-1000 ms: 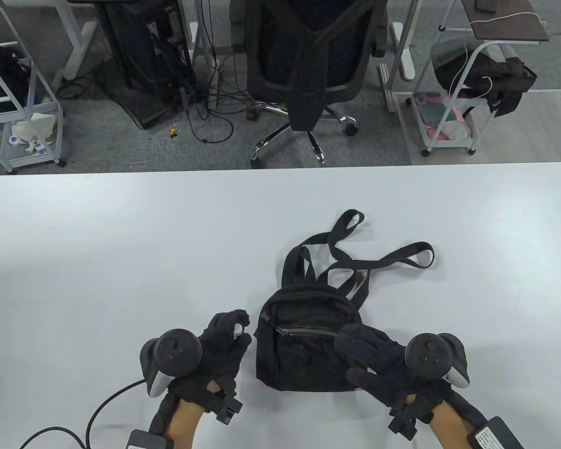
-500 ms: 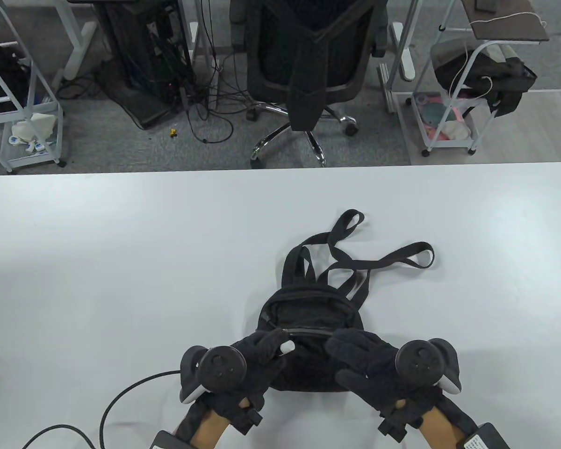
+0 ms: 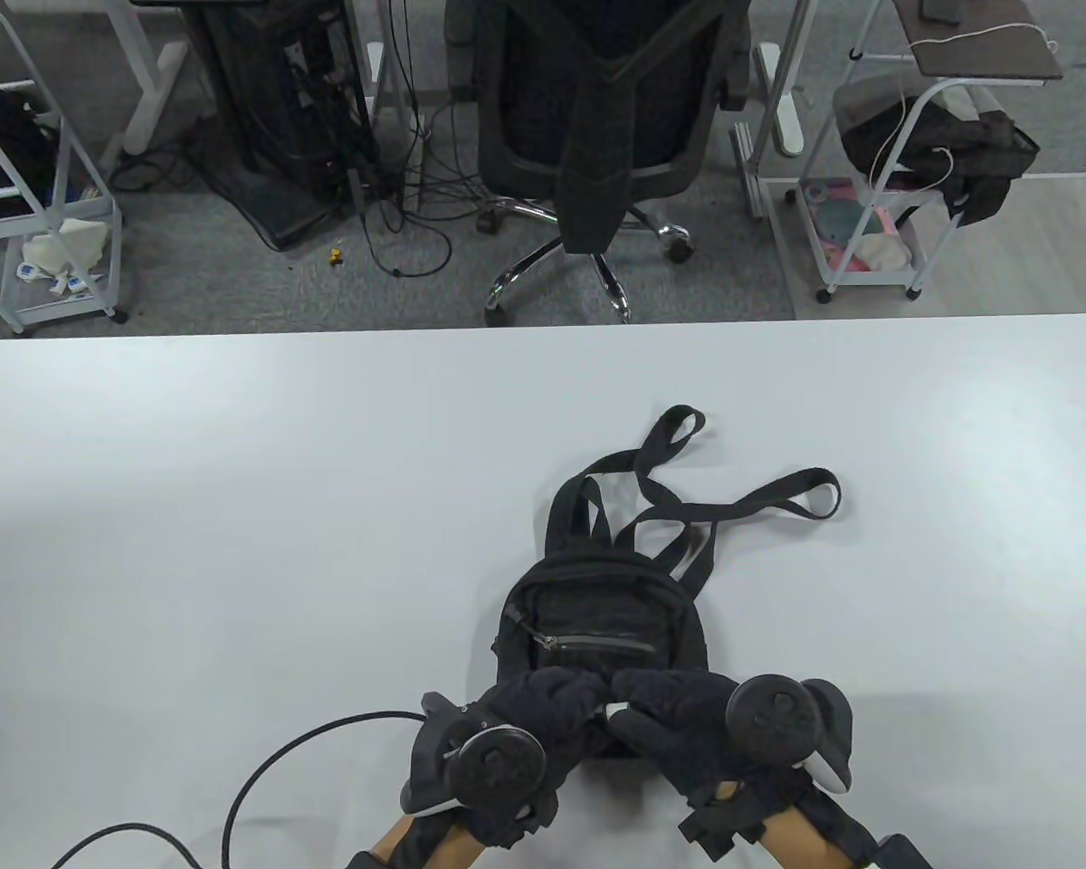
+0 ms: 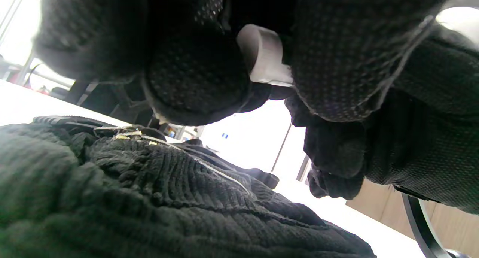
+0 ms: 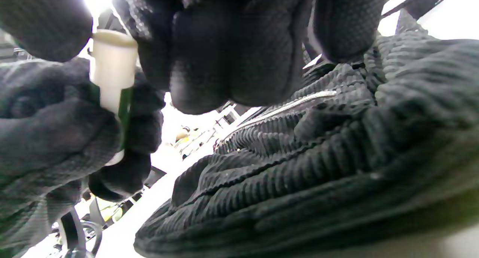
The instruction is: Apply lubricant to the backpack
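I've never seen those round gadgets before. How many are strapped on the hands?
2. One tracker sits on the back of the left hand, the other tracker on the right hand; both hands meet over the backpack.

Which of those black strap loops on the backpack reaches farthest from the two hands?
The small loop at the top of the backpack, lying farthest up the table; the longer loop stretches rightward but sits nearer the hands.

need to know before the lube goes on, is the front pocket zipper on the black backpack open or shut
Shut. In the table view the silver front zipper on the black corduroy backpack runs as one closed line, with no gap showing.
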Motion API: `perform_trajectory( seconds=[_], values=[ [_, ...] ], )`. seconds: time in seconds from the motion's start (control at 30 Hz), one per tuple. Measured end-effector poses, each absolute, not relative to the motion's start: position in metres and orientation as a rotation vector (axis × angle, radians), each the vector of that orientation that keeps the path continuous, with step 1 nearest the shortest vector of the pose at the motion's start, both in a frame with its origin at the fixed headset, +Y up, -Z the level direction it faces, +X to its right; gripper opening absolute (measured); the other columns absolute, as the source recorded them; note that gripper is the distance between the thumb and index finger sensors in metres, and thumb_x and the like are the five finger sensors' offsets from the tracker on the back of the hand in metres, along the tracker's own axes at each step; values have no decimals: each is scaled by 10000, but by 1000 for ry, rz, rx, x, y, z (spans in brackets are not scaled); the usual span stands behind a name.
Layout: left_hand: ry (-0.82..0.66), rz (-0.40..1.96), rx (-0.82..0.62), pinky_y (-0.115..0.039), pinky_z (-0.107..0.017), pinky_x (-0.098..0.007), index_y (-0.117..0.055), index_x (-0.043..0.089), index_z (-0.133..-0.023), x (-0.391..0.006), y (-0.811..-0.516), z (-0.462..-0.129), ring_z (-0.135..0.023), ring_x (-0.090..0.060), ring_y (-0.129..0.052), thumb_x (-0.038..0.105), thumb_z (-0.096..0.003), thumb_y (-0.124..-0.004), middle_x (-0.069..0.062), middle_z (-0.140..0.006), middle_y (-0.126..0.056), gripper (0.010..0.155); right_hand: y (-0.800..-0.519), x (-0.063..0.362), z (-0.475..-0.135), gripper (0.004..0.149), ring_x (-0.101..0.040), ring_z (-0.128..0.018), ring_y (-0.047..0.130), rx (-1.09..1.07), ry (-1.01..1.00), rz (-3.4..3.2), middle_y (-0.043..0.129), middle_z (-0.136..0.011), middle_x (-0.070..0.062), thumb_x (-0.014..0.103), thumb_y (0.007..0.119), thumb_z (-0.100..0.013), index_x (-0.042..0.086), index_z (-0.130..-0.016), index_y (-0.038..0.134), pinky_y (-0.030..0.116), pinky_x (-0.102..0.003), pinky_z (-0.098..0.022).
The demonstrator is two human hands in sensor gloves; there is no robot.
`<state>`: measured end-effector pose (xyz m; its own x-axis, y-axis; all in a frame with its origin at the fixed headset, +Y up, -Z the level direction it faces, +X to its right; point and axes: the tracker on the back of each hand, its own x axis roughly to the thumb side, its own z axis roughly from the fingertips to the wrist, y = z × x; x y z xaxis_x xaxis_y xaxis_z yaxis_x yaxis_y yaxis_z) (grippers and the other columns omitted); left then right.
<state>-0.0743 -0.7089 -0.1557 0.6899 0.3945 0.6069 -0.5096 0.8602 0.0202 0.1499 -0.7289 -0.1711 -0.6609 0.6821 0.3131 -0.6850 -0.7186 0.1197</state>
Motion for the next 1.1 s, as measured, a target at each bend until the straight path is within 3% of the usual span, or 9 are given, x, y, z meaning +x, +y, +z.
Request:
perform_trajectory(
  seconds=[0.13, 0.43, 0.57, 0.7, 0.93, 1.1],
  values=[
    [-646, 482, 196, -1001, -300, -457, -935, 115, -774, -73, -709, -155, -387, -277, -1104, 443, -352, -977, -120, -679, -975, 536, -728, 146, -172, 515, -157, -403, 1065, 432, 7, 2328, 1015, -547, 76, 661, 799, -432, 293, -774, 912, 829, -462, -519],
    [-673, 509, 153, -933, -461, -580, -912, 58, -822, -66, -707, -154, -440, -336, -1081, 386, -407, -868, -179, -718, -940, 531, -722, 149, -170, 500, -126, -384, 1081, 474, -65, 2321, 1021, -536, 68, 601, 828, -420, 264, -780, 911, 855, -414, -514],
    [-688, 514, 140, -929, -466, -582, -902, 46, -830, -66, -706, -154, -431, -330, -1080, 388, -414, -847, -183, -713, -940, 542, -720, 151, -170, 482, -134, -430, 1074, 501, -84, 2295, 1014, -573, 60, 597, 848, -416, 298, -790, 906, 839, -427, -544],
    [-693, 477, 200, -926, -457, -584, -903, 33, -814, -64, -702, -150, -410, -327, -1076, 395, -412, -861, -188, -692, -942, 543, -726, 155, -176, 502, -160, -581, 1043, 479, 66, 2137, 954, -722, 52, 563, 874, -442, 334, -885, 813, 824, -444, -531],
    [-706, 418, 260, -931, -450, -575, -916, 30, -790, -61, -696, -146, -379, -310, -1085, 409, -399, -884, -181, -666, -958, 545, -731, 157, -180, 508, -108, -503, 1103, 411, 71, 2078, 995, -677, 84, 609, 905, -410, 364, -850, 841, 888, -361, -443],
    [-734, 427, 204, -920, -457, -584, -895, 8, -810, -55, -701, -145, -382, -315, -1072, 393, -418, -821, -194, -671, -946, 554, -730, 161, -181, 449, -124, -415, 1120, 455, 46, 2059, 1022, -625, 51, 540, 930, -412, 325, -803, 878, 923, -321, -391]
  ],
)
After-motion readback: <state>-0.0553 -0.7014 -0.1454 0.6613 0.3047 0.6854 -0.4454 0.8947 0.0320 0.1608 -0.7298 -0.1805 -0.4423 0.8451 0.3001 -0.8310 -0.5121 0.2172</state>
